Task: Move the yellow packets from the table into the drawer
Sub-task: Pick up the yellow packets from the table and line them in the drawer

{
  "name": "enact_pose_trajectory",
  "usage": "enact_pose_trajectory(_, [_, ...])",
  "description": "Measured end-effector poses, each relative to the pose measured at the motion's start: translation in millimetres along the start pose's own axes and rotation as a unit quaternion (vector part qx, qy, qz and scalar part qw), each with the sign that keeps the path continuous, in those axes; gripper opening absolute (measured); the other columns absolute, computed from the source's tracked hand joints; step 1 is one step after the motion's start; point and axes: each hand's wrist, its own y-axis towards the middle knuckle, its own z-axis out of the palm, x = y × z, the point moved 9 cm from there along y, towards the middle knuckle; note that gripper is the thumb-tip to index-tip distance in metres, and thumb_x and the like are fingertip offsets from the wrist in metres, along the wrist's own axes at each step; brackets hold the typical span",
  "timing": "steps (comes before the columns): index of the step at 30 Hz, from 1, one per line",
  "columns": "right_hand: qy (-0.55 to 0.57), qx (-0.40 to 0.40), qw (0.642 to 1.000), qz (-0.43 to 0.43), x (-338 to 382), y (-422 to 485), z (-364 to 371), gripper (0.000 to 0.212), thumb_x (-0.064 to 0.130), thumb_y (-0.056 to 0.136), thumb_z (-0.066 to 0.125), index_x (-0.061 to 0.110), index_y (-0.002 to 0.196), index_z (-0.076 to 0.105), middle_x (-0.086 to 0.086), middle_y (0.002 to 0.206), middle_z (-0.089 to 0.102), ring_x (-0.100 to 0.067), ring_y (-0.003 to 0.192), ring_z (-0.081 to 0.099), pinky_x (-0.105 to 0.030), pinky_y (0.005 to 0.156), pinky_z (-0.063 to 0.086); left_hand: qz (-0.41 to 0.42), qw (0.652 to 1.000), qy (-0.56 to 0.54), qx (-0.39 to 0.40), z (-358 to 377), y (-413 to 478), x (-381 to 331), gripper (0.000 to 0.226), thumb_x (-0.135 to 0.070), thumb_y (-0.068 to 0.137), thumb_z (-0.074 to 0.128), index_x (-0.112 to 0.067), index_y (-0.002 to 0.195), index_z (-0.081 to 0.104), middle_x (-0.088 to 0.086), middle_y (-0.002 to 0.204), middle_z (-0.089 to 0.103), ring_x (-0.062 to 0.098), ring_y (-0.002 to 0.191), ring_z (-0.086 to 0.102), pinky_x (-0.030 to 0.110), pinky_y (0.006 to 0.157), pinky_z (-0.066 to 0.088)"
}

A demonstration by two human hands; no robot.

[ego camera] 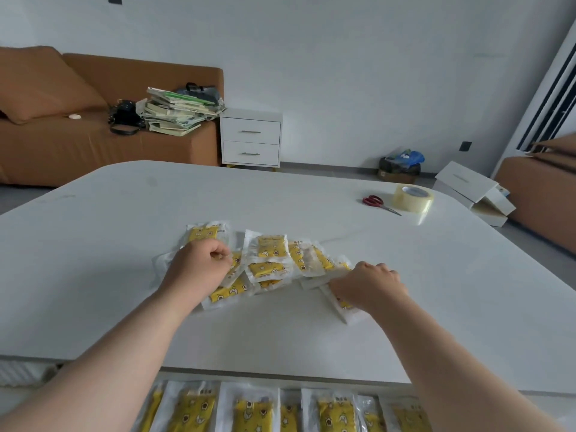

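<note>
A loose heap of yellow packets (270,260) in clear wrappers lies in the middle of the white table (311,332). My left hand (199,266) rests on the heap's left side, fingers curled onto a packet. At the heap's right end, my right hand (371,283) is closed on a packet (341,308) whose edge tilts up from the table. Below the table's near edge the open drawer (280,410) holds a row of several yellow packets laid side by side.
Red-handled scissors (378,203) and a roll of clear tape (413,198) lie at the table's far right. Beyond stand a brown sofa (62,135) with stacked books, a white nightstand (251,138), and boxes on the floor at right.
</note>
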Motion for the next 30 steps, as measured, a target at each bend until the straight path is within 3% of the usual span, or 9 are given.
enact_pose_trajectory(5, [0.014,0.01,1.0,-0.018,-1.1,7.8,0.3,0.025,0.039,0.064,0.057,0.019,0.074,0.048,-0.007,0.104,0.056,-0.028,0.099,0.053,-0.028,0.069,0.042,0.051,0.996,0.066,0.021,10.5,3.6,1.1,0.021,-0.029,0.083,0.067,-0.026,0.103,0.071,-0.007,0.116,0.063,0.016,0.111,0.057,0.028,0.092,0.044])
enact_pose_trajectory(8, [0.034,0.001,0.999,-0.017,-4.7,9.8,-5.0,0.027,0.035,0.068,0.061,0.016,0.081,0.045,-0.005,0.103,0.052,-0.023,0.091,0.052,-0.025,0.054,0.033,0.127,0.983,0.121,0.051,22.9,3.6,-20.5,0.035,-0.031,0.09,0.06,-0.025,0.124,0.063,-0.008,0.129,0.058,0.014,0.121,0.052,0.028,0.1,0.04])
enact_pose_trajectory(10, [0.052,0.006,0.999,-0.012,-7.3,9.3,-6.2,0.036,0.034,0.073,0.063,0.014,0.094,0.042,-0.003,0.099,0.049,-0.022,0.089,0.049,-0.025,0.054,0.032,0.159,0.973,0.146,0.076,32.7,4.1,-36.3,0.041,-0.031,0.095,0.053,-0.024,0.136,0.053,-0.008,0.143,0.048,0.013,0.132,0.042,0.027,0.107,0.031])
enact_pose_trajectory(14, [0.11,0.004,0.994,0.01,-16.6,9.4,-10.6,0.038,0.029,0.075,0.067,0.011,0.099,0.043,0.0,0.081,0.047,-0.018,0.076,0.049,-0.025,0.049,0.032,0.156,0.963,0.165,0.148,60.1,4.2,-48.6,0.053,-0.036,0.1,0.043,-0.022,0.149,0.031,-0.005,0.16,0.021,0.012,0.147,0.018,0.031,0.118,0.017])
enact_pose_trajectory(17, [0.2,-0.007,0.979,0.032,-31.9,14.3,-14.3,0.027,0.019,0.076,0.067,0.009,0.092,0.048,-0.004,0.077,0.051,-0.017,0.063,0.048,-0.025,0.049,0.035,0.155,0.945,0.209,0.196,83.5,2.8,-47.1,0.055,-0.038,0.102,0.034,-0.02,0.152,0.022,-0.004,0.162,0.012,0.013,0.149,0.008,0.036,0.12,0.012])
enact_pose_trajectory(20, [0.306,-0.024,0.95,0.052,-48.9,22.3,-18.5,0.015,0.009,0.077,0.066,0.005,0.082,0.053,-0.009,0.075,0.053,-0.024,0.063,0.051,-0.026,0.055,0.04,0.167,0.934,0.249,0.192,93.5,3.5,-46.9,0.049,-0.04,0.102,0.03,-0.019,0.147,0.034,-0.001,0.157,0.027,0.017,0.146,0.021,0.04,0.117,0.021])
enact_pose_trajectory(23, [0.453,0.0,0.888,0.076,-56.0,23.0,-18.7,0.011,0.003,0.08,0.068,0.002,0.087,0.06,-0.016,0.087,0.064,-0.03,0.075,0.063,-0.032,0.065,0.051,0.177,0.945,0.235,0.139,83.8,5.0,-54.4,0.036,-0.038,0.101,0.032,-0.019,0.12,0.056,0.001,0.127,0.051,0.022,0.118,0.048,0.035,0.096,0.039])
enact_pose_trajectory(26, [0.523,0.025,0.849,0.073,-46.9,18.2,-19.1,0.008,0.001,0.085,0.066,0.006,0.085,0.06,-0.015,0.089,0.066,-0.027,0.075,0.064,-0.03,0.059,0.052,0.164,0.958,0.211,0.104,75.7,4.1,-55.1,0.033,-0.041,0.099,0.039,-0.021,0.099,0.065,0.0,0.104,0.052,0.021,0.1,0.052,0.034,0.085,0.044])
enact_pose_trajectory(30, [0.56,0.038,0.825,0.066,-34.1,15.8,-15.7,0.009,0.001,0.086,0.067,0.007,0.089,0.061,-0.014,0.091,0.067,-0.028,0.08,0.065,-0.032,0.059,0.051,0.14,0.972,0.162,0.096,70.7,5.0,-50.9,0.016,-0.041,0.09,0.058,-0.026,0.087,0.062,-0.007,0.097,0.049,0.015,0.091,0.053,0.029,0.075,0.045])
